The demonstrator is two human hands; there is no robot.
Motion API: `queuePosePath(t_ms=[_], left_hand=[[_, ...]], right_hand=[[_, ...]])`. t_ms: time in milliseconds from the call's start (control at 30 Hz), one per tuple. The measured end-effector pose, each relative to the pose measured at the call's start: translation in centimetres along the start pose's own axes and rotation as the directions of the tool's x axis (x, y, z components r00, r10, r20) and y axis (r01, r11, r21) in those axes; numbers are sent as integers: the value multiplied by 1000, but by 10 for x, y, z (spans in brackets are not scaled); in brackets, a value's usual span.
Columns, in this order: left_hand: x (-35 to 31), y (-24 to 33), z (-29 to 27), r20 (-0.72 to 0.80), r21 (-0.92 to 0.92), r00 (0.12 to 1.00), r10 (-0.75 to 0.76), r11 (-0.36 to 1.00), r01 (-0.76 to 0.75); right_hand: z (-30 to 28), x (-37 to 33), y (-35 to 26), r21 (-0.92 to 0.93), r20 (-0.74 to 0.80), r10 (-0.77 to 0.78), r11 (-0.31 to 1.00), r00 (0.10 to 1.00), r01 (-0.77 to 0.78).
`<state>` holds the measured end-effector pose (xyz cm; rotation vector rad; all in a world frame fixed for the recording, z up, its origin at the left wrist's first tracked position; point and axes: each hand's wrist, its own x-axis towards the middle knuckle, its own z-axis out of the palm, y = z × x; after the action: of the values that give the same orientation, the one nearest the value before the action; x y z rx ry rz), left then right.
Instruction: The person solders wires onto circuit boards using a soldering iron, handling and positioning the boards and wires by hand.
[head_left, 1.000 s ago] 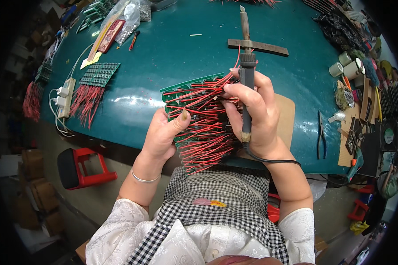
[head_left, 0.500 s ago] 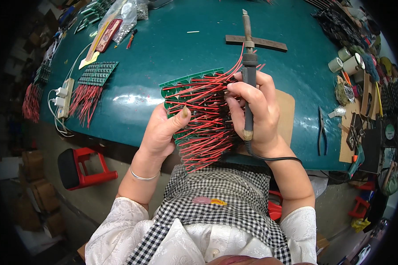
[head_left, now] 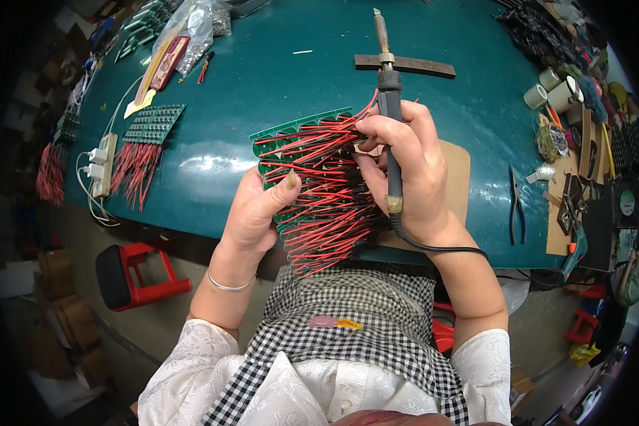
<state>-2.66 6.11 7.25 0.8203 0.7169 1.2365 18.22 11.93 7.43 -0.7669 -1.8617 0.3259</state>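
Held green circuit panel (head_left: 302, 123), dense red and black wires (head_left: 326, 206), dark-handled soldering iron (head_left: 389, 106), tip pointing away

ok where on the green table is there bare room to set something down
Mainly the green table between the dark bar and the white spools; also between the plastic bag and that bar, apart from one small white stick. It's crowded along the right edge beyond the pliers, and at upper left around the bag.
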Motion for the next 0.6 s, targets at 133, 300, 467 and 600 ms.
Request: queuePosePath(t_ms=[133, 300, 467, 600], left_hand=[[0, 1, 1, -6, -17, 1000, -15, 1000, 15], [2, 2, 7, -40, -13, 999, -20, 1000, 19], [4, 1, 5, -42, 16, 998, -39, 999, 39], [2, -1, 5, -56, 51, 998, -26, 998, 29]], right_hand=[[-2, 1, -1, -43, 62, -67, 997, 996, 70], [-5, 4, -1, -23, 89, -21, 999, 996, 23], [-6, 2, 0, -51, 97, 44, 998, 994, -39], [-7, 1, -4, -84, 92, 79, 994, 993, -72]])
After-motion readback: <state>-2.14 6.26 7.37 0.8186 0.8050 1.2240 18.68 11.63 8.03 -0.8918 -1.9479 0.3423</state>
